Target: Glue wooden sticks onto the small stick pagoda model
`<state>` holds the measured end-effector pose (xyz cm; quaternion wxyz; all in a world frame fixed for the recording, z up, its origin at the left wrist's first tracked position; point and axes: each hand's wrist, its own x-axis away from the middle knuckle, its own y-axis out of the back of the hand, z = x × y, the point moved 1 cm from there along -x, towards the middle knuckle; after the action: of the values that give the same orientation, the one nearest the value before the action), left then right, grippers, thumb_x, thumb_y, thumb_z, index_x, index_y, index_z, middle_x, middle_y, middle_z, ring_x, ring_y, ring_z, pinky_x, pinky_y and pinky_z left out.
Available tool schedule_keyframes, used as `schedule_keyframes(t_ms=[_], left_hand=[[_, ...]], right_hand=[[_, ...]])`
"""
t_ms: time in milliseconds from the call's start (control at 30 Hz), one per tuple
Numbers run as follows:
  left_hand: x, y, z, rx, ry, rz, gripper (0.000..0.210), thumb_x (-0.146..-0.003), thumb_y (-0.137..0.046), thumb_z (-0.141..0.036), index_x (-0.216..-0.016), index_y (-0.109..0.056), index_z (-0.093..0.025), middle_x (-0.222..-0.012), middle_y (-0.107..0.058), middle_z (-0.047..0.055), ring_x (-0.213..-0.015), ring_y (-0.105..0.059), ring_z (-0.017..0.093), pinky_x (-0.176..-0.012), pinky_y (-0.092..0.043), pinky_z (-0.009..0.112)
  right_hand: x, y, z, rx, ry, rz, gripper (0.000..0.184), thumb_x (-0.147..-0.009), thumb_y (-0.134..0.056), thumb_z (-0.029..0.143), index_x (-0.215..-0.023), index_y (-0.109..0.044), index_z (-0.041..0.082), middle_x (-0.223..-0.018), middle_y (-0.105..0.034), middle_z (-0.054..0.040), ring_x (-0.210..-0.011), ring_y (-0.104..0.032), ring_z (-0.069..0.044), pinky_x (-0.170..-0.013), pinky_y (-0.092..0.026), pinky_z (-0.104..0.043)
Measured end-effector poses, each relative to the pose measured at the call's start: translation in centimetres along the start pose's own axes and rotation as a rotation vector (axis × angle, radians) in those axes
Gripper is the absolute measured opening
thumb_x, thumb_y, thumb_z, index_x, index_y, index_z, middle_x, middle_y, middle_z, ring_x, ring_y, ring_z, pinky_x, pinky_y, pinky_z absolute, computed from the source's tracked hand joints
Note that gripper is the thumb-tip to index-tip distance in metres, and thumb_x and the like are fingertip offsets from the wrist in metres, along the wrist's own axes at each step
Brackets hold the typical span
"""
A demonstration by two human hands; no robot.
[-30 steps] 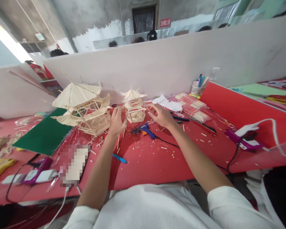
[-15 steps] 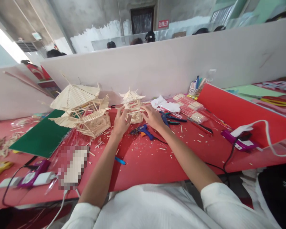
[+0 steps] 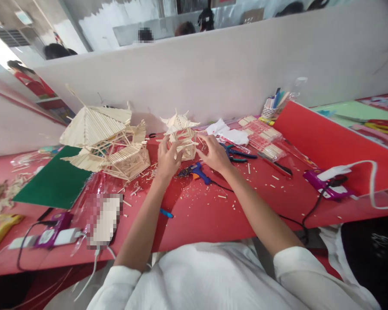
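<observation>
A small stick pavilion (image 3: 183, 137) with upturned roof corners stands upright near the back of the red table. At its left front is my left hand (image 3: 168, 158), fingers spread and curved, overlapping its lower part; whether they touch it I cannot tell. My right hand (image 3: 216, 151) hovers by its right side, fingers apart with nothing visible between them. Just in front of the pavilion lies a blue glue gun (image 3: 200, 173) with an orange trigger. To the left a larger stick pavilion (image 3: 100, 133) stands with a wide pleated roof.
Blue-handled pliers (image 3: 236, 153), a red-handled cutter (image 3: 276, 165) and packs of sticks (image 3: 261, 135) lie to the right. A red board (image 3: 333, 148) leans beside a power strip (image 3: 330, 185). Left are a green board (image 3: 53, 181) and a yellow glue gun (image 3: 3, 230). Stick scraps litter the table (image 3: 210, 224).
My view has tipped downward. The right hand has drawn slightly away from the small pavilion's side. The left hand stays close to its left front.
</observation>
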<state>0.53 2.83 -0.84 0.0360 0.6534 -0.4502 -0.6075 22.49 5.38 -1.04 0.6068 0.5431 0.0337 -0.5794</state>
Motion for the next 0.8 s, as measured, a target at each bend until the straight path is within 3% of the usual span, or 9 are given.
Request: schedule_keyframes(t_ms=[300,400,533,667,800], left_hand=[[2.0,1.8,-0.3,0.026,0.036,0.024,0.040,-0.101,-0.053,-0.035,-0.140,-0.054,-0.029,-0.155,-0.039,0.013,-0.146,-0.038,0.030,-0.118,-0.037,0.054],[2.4,2.3,-0.3,-0.031,0.044,-0.034,0.041,-0.099,-0.056,-0.030,-0.140,-0.053,-0.028,-0.148,-0.045,0.013,-0.139,-0.045,0.029,-0.115,-0.041,0.052],[2.8,2.6,-0.8,-0.078,0.007,-0.070,0.041,-0.096,-0.060,-0.024,-0.136,-0.054,-0.027,-0.136,-0.051,0.013,-0.129,-0.053,0.029,-0.107,-0.049,0.047],[3.1,2.7,-0.9,-0.081,-0.034,-0.105,0.047,-0.091,-0.066,-0.021,-0.136,-0.052,-0.027,-0.133,-0.053,0.014,-0.124,-0.056,0.029,-0.102,-0.052,0.047],[3.5,2.5,-0.3,-0.081,-0.082,-0.137,0.048,-0.087,-0.069,-0.019,-0.131,-0.053,-0.028,-0.127,-0.057,0.013,-0.120,-0.059,0.028,-0.101,-0.053,0.049]], right_hand=[[1.0,0.1,0.1,0.005,-0.005,-0.027,0.053,-0.097,-0.056,0.031,-0.148,-0.044,0.024,-0.118,-0.058,-0.0123,-0.097,-0.063,-0.025,-0.081,-0.058,-0.042],[1.1,0.6,0.5,0.042,0.010,-0.087,0.051,-0.097,-0.056,0.029,-0.146,-0.045,0.023,-0.113,-0.060,-0.0115,-0.099,-0.062,-0.026,-0.081,-0.058,-0.042],[1.0,1.4,0.7,0.038,0.013,-0.127,0.048,-0.097,-0.056,0.025,-0.144,-0.044,0.024,-0.105,-0.062,-0.0090,-0.083,-0.062,-0.022,-0.073,-0.057,-0.039],[1.0,1.9,0.6,-0.008,0.053,-0.115,0.047,-0.098,-0.054,0.018,-0.143,-0.044,0.028,-0.084,-0.061,-0.0033,-0.069,-0.061,-0.020,-0.064,-0.055,-0.033],[1.5,1.9,0.3,0.004,0.037,-0.033,0.039,-0.096,-0.054,0.015,-0.133,-0.054,0.028,-0.080,-0.065,-0.0022,-0.068,-0.065,-0.018,-0.062,-0.055,-0.030]])
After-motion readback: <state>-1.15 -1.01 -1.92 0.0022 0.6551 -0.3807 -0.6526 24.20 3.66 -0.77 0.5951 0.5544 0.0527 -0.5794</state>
